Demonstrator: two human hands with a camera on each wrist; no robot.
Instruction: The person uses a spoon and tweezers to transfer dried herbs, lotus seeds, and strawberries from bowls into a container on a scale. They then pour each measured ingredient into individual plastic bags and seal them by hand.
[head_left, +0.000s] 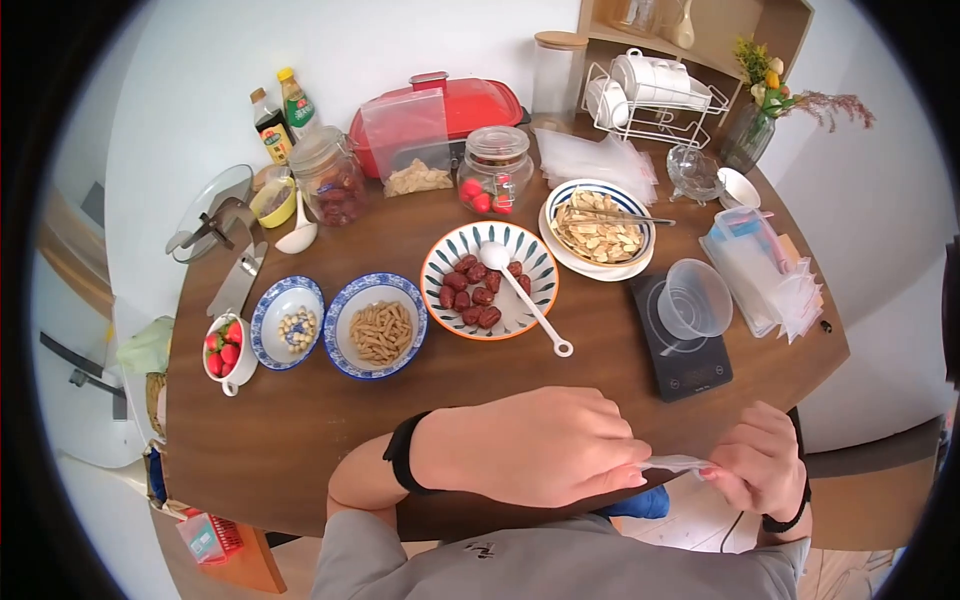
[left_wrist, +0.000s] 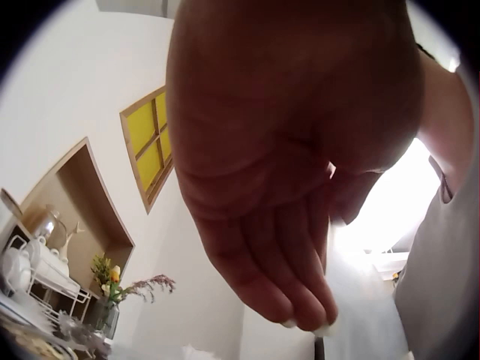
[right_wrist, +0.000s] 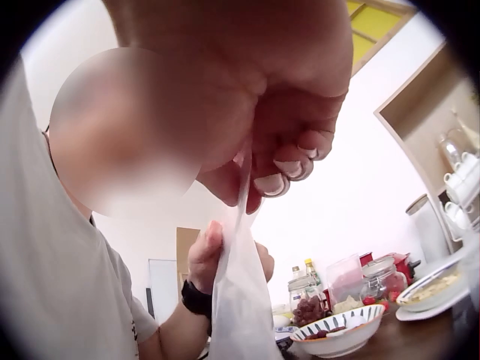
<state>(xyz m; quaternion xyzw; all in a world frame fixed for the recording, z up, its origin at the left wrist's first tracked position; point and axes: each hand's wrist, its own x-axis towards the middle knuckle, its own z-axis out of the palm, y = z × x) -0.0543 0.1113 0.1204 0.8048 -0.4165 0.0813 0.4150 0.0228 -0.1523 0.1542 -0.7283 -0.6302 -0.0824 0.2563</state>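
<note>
Where the head view looks down, the clear plastic bag [head_left: 676, 463] lies directly between the hands, its visible strip running sideways from the pinching fingers of the left hand [head_left: 540, 445] to those of the right hand [head_left: 765, 455], near the front edge of the tabletop [head_left: 280, 430]; neither hand is nearer. From the left wrist, that hand's fingers lie together, and the bag cannot be made out. From the right wrist, the right fingers clamp the bag's top; its length hangs below them, the left hand partly behind it.
</note>
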